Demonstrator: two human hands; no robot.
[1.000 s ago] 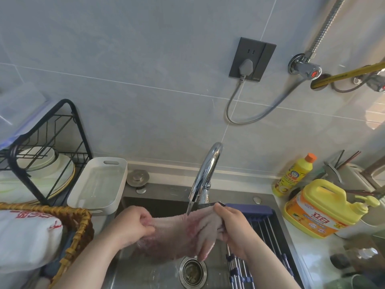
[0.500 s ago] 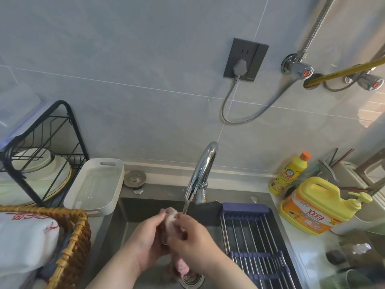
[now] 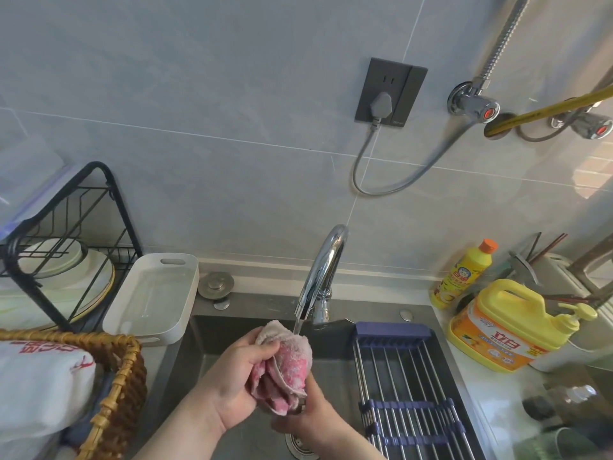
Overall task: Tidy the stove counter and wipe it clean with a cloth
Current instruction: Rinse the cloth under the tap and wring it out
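Step in hand: rinsing. Over the sink (image 3: 205, 336), the left hand (image 3: 232, 376) grips the bunched cloth (image 3: 288, 363); the right hand (image 3: 313, 421) clasps its lower end beneath the running faucet (image 3: 323, 267). Next, probably: wring firmly, shut the water off, carry it to the stove counter.

The left hand (image 3: 232, 386) and right hand (image 3: 315, 415) hold the cloth (image 3: 287, 363) in the sink (image 3: 212, 330), under the faucet (image 3: 323, 270) at its back edge. A drying rack (image 3: 404, 376) spans the sink's right side. Left of the sink sits a tray (image 3: 172, 260), with a dish rack (image 3: 122, 207) beyond it and a basket (image 3: 122, 386) in front. A jug (image 3: 501, 330) and a bottle (image 3: 464, 277) stand to the right, with what may be utensils behind them.
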